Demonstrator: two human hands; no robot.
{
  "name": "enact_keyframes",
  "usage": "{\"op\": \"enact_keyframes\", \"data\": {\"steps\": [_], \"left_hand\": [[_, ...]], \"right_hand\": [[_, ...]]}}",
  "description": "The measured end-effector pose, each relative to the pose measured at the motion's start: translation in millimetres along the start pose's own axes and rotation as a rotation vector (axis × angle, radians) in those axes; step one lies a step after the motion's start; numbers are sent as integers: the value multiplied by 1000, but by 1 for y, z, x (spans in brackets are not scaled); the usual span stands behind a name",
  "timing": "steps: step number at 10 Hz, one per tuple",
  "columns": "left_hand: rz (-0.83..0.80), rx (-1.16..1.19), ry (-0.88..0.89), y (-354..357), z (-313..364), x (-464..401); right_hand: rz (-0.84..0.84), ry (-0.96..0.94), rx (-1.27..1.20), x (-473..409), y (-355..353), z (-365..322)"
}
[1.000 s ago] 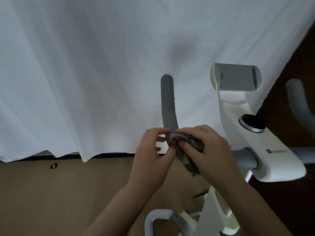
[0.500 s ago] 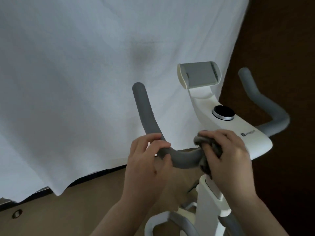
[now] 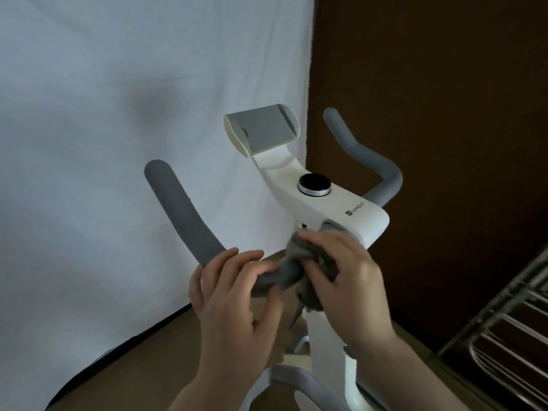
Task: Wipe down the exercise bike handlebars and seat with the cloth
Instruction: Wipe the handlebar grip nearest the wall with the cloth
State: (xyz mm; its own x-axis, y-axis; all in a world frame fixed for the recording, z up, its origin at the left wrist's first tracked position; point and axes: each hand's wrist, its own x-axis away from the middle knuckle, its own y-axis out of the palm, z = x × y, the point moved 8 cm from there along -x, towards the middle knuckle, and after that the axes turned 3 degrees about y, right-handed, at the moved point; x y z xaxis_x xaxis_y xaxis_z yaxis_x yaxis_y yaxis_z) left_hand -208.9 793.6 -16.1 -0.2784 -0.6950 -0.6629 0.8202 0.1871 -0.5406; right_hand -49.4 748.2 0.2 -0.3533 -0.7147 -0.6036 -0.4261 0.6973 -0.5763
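The left hand (image 3: 229,295) curls its fingers over the grey left handlebar (image 3: 189,221) near the bend and holds it. The right hand (image 3: 347,274) grips the grey cloth (image 3: 299,247), which is wrapped around the same bar, just beside the white bike console (image 3: 335,209). The right handlebar (image 3: 361,155) rises behind the console, untouched. A white sheet (image 3: 118,114) hangs behind the bike.

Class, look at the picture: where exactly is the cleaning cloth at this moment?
In the head view, the grey cloth is bunched under the right hand, wrapped on the left handlebar where it meets the white console.
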Motion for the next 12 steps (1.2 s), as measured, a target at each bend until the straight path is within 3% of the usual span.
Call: {"op": "enact_keyframes", "data": {"steps": [1,4,5,6,7,8,9,11,12], "left_hand": [[1,21,-20,6,6,1],[59,-56,-69,25,18,-6],[145,-100,-68,25,22,-8],[217,-129,-51,23,26,-9],[217,-137,-94,23,24,-8],[252,-70,-130,22,21,-2],[372,-7,-275,9,11,10],[558,-3,-455,-5,5,31],[557,56,-521,-9,1,39]], "right_hand": [[139,222,-46,-1,-11,29],[70,45,16,-8,-8,24],[-57,-63,-24,-14,-8,27],[-7,5,-50,-26,-15,38],[-138,-189,-48,-21,-1,11],[-333,-121,-157,-38,-1,24],[-326,-131,-154,-44,-2,23],[-436,-285,-204,-34,41,-43],[-600,-280,-264,-35,56,-40]]}}
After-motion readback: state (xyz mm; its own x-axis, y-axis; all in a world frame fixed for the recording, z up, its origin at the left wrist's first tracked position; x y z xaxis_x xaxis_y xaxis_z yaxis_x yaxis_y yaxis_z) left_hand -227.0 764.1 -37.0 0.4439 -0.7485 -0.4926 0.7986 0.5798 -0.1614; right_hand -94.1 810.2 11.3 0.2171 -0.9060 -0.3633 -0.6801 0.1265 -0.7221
